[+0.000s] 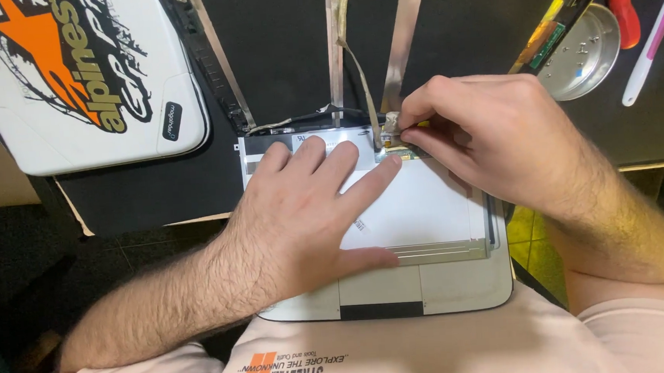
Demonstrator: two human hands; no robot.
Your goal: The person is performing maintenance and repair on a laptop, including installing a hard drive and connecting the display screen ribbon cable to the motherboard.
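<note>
Flatly, the left hand (303, 211) lies with spread fingers on the smooth white back of a thin rectangular screen panel (425, 204), which rests on a white laptop base (461, 286) at the table edge. The right hand (490, 134) pinches a small taped cable connector (392, 133) at the panel's top edge. Around them lie metal hinge strips (221, 63), a shiny round dish (589, 52) and a glossy white laptop lid (72, 79) on the black mat (285, 43).
</note>
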